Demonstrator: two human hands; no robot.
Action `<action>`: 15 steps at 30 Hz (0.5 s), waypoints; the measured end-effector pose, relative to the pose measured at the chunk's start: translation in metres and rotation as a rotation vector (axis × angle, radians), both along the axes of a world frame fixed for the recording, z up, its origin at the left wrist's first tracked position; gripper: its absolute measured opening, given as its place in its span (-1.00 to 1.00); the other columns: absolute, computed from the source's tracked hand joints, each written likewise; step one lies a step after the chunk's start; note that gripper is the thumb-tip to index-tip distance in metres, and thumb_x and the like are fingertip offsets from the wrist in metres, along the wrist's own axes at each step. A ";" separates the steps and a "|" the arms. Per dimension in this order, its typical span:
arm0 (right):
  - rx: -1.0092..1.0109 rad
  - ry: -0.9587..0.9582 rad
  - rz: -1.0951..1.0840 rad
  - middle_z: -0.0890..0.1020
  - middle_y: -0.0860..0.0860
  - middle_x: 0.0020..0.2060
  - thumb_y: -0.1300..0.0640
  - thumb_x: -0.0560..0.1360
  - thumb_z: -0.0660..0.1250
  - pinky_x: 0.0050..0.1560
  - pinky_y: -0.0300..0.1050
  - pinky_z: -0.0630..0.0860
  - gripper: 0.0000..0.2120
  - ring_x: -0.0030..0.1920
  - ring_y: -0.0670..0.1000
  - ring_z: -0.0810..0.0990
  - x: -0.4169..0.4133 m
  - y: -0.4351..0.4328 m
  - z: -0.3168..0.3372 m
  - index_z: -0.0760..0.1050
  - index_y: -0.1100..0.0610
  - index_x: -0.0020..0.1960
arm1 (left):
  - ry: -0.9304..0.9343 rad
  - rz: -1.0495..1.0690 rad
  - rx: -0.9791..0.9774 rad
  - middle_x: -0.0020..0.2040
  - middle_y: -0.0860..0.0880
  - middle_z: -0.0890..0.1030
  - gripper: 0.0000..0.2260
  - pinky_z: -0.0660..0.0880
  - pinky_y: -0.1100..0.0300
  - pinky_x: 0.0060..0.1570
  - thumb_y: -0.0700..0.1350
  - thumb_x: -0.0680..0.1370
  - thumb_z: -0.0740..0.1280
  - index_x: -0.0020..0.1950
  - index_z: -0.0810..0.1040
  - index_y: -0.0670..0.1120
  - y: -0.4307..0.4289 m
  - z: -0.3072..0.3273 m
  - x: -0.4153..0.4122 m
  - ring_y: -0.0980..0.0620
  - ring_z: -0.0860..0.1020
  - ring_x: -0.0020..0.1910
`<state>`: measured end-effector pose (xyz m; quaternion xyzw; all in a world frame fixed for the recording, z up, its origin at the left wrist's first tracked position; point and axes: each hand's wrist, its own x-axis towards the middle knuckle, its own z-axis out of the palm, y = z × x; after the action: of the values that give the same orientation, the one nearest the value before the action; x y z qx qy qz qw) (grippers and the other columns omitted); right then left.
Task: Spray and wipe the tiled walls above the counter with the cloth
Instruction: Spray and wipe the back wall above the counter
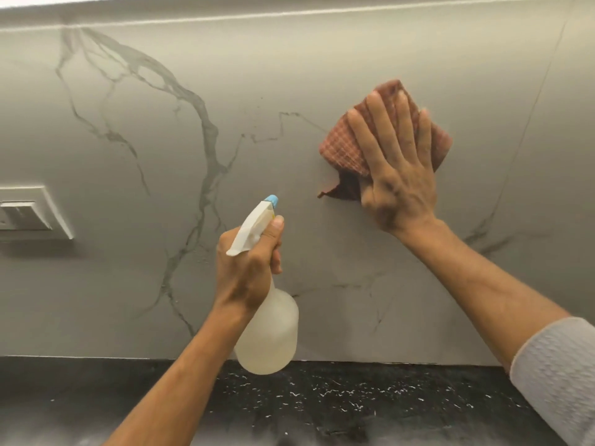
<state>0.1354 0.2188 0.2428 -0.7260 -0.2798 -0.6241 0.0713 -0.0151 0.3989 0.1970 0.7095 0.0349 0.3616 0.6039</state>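
A grey marble-look tiled wall (135, 252) with dark veins fills the view above the counter. My right hand (399, 175) lies flat with fingers spread, pressing a red checked cloth (344, 143) against the wall at the upper right. My left hand (248, 268) grips the neck of a translucent spray bottle (270, 333) with a white trigger head and blue nozzle, held upright in front of the wall, nozzle pointing at the tiles below and left of the cloth. One finger rests on the trigger.
A black speckled stone counter (354, 397) runs along the bottom under the wall. A white switch plate (29, 214) is mounted on the wall at the left edge. A vertical tile joint (531, 107) runs right of the cloth. A white ledge (225, 1) caps the wall.
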 end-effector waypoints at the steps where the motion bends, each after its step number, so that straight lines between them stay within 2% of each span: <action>1: -0.029 0.008 0.002 0.25 0.14 0.55 0.16 0.51 0.31 0.55 0.27 -0.03 -0.33 0.55 0.29 0.15 -0.001 -0.001 -0.008 0.21 0.10 0.58 | 0.001 0.002 0.011 -0.51 -0.07 0.45 -0.59 0.42 0.20 -0.44 -0.05 0.58 0.37 -0.39 0.43 -0.23 0.005 0.000 -0.001 -0.02 0.43 -0.52; 3: -0.072 0.024 -0.004 0.21 0.13 0.56 0.16 0.51 0.30 0.56 0.25 -0.08 -0.32 0.56 0.28 0.11 -0.002 -0.003 -0.017 0.19 0.09 0.59 | 0.006 0.020 -0.003 -0.50 -0.09 0.44 -0.59 0.41 0.22 -0.46 -0.06 0.59 0.38 -0.40 0.42 -0.20 0.016 0.002 -0.002 -0.02 0.41 -0.53; 7: -0.084 0.078 -0.019 0.16 0.10 0.58 0.18 0.44 0.28 0.57 0.24 -0.13 -0.24 0.58 0.27 0.05 -0.006 -0.001 -0.020 0.13 0.06 0.60 | -0.035 0.048 -0.068 -0.42 -0.02 0.57 -0.70 0.58 0.18 -0.21 -0.05 0.61 0.37 -0.29 0.57 -0.12 0.043 0.009 -0.004 -0.01 0.59 -0.38; 9: -0.085 0.092 -0.033 0.14 0.11 0.59 0.18 0.41 0.29 0.57 0.25 -0.14 -0.20 0.58 0.27 0.03 -0.007 0.000 -0.020 0.12 0.06 0.61 | -0.079 0.097 -0.007 -0.47 -0.03 0.55 -0.64 0.49 0.33 -0.30 -0.04 0.62 0.35 -0.35 0.53 -0.13 0.057 0.011 -0.007 0.09 0.55 -0.45; 11: -0.087 0.092 -0.040 0.14 0.12 0.59 0.19 0.40 0.31 0.56 0.27 -0.13 -0.19 0.58 0.28 0.03 -0.007 0.002 -0.021 0.11 0.06 0.61 | -0.119 0.150 0.000 -0.52 -0.05 0.47 -0.61 0.40 0.33 -0.46 -0.03 0.61 0.35 -0.38 0.47 -0.16 0.070 0.015 -0.009 0.11 0.44 -0.57; 12: -0.083 0.088 -0.042 0.14 0.12 0.59 0.19 0.39 0.31 0.56 0.28 -0.12 -0.18 0.58 0.29 0.03 -0.006 0.002 -0.021 0.11 0.07 0.61 | -0.129 0.163 -0.015 -0.53 -0.03 0.45 -0.62 0.40 0.28 -0.48 -0.01 0.59 0.35 -0.37 0.46 -0.16 0.076 0.017 -0.009 0.09 0.43 -0.58; 13: -0.079 0.084 -0.044 0.14 0.13 0.59 0.19 0.39 0.32 0.56 0.28 -0.13 -0.17 0.58 0.29 0.03 -0.006 0.002 -0.022 0.10 0.06 0.61 | -0.133 0.170 -0.026 -0.54 0.01 0.46 -0.63 0.43 0.24 -0.44 0.03 0.57 0.36 -0.37 0.47 -0.14 0.083 0.021 -0.010 0.07 0.45 -0.56; 15: -0.069 0.083 -0.050 0.12 0.13 0.59 0.19 0.40 0.32 0.56 0.27 -0.15 -0.16 0.58 0.30 0.02 -0.004 0.003 -0.024 0.08 0.06 0.62 | -0.122 0.139 -0.031 -0.51 0.05 0.56 -0.69 0.53 0.16 -0.23 0.07 0.54 0.36 -0.33 0.53 -0.07 0.095 0.024 -0.010 0.00 0.60 -0.42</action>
<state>0.1314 0.2221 0.2192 -0.7602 -0.2796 -0.5850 0.0423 -0.0247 0.4937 0.2213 0.6728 0.0527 0.4443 0.5892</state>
